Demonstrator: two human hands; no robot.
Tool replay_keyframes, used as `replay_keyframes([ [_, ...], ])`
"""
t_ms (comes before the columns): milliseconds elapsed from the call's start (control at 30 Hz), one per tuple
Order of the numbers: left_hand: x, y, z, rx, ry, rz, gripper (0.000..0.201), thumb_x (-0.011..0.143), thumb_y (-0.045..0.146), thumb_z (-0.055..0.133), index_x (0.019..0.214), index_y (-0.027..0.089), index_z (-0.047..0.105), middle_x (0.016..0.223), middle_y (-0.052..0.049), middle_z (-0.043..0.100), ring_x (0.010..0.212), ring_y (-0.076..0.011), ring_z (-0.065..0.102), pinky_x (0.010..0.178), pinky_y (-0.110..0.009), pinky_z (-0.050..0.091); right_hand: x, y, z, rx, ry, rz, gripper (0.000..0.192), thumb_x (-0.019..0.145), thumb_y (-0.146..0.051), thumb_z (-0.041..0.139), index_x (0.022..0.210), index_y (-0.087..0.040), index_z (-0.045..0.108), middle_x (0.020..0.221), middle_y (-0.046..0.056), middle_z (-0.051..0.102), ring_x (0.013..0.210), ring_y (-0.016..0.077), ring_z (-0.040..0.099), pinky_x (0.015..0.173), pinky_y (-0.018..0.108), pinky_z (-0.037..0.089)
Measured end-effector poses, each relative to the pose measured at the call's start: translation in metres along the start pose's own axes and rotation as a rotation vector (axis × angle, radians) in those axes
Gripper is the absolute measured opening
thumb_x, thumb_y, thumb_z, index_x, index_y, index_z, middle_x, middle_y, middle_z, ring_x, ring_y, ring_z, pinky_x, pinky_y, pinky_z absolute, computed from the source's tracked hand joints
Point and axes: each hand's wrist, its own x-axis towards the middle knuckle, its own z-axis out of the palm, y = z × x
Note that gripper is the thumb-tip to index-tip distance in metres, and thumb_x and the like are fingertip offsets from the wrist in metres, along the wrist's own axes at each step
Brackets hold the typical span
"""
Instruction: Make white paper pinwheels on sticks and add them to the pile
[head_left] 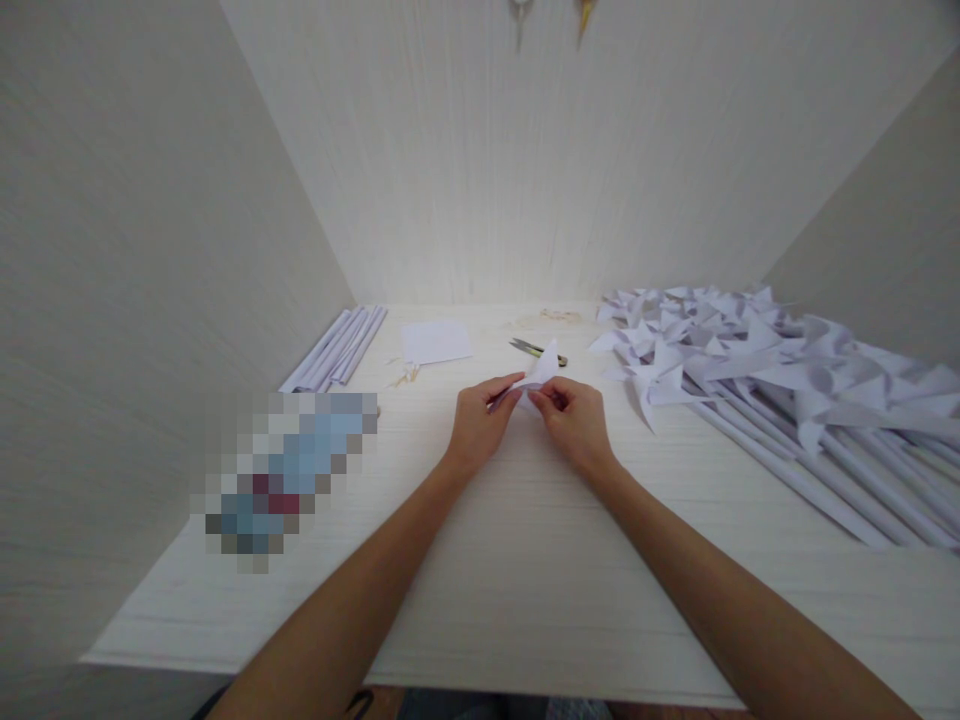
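White paper piece [541,372] was pinched mid-fold by left hand [478,428] and right hand [577,425], many pinwheels [750,370] done, rolled sticks [341,347] unused.

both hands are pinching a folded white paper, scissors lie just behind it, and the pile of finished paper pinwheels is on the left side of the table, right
Not quite. In the head view the pinwheel pile lies on the right side of the table. The rest holds: left hand and right hand pinch the folded paper, scissors behind.
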Motion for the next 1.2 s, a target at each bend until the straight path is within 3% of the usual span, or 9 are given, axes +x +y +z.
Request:
replay_keyframes([
  [267, 0.0013, -0.0056, 0.0012, -0.143, -0.022, -0.022, 0.025, 0.072, 0.019, 0.058, 0.095, 0.014, 0.068, 0.099, -0.007, 0.069, 0.089, -0.0183, 0.064, 0.085, -0.033, 0.049, -0.0004, 0.0009, 0.0001, 0.016, 0.032, -0.016, 0.022, 0.067, -0.023, 0.053, 0.047, -0.019, 0.044, 0.045, -0.003, 0.043, 0.046, 0.0103, 0.037, 0.05, 0.025, 0.03],
  [467, 0.0016, -0.0065, 0.0013, -0.098, 0.034, 0.002, 0.024, 0.072, 0.016, 0.056, 0.092, 0.016, 0.068, 0.093, -0.004, 0.07, 0.084, -0.0158, 0.064, 0.081, -0.03, 0.049, -0.0001, 0.0036, 0.0, 0.048, 0.024, -0.021, 0.019, 0.069, -0.024, 0.053, 0.052, -0.018, 0.05, 0.05, -0.002, 0.049, 0.05, 0.0115, 0.042, 0.052, 0.025, 0.033],
  [867, 0.0013, -0.0062, 0.0013, -0.116, 0.008, 0.049, 0.022, 0.074, 0.019, 0.054, 0.091, 0.016, 0.068, 0.094, -0.004, 0.07, 0.088, -0.0163, 0.064, 0.085, -0.03, 0.048, -0.0009, 0.0051, -0.0003, 0.102, 0.011, -0.027, 0.021, 0.073, -0.027, 0.052, 0.054, -0.018, 0.053, 0.05, -0.001, 0.05, 0.05, 0.0125, 0.045, 0.052, 0.025, 0.035],
  [1200, -0.0032, -0.0018, -0.0007, 0.041, -0.018, 0.091, 0.025, 0.075, 0.017, 0.054, 0.095, 0.016, 0.068, 0.099, -0.006, 0.069, 0.092, -0.0187, 0.063, 0.087, -0.032, 0.048, 0.0008, 0.0044, 0.0004, 0.11, -0.021, 0.052, 0.022, 0.068, -0.026, 0.052, 0.048, -0.018, 0.046, 0.044, -0.004, 0.043, 0.045, 0.0102, 0.038, 0.048, 0.025, 0.029],
])
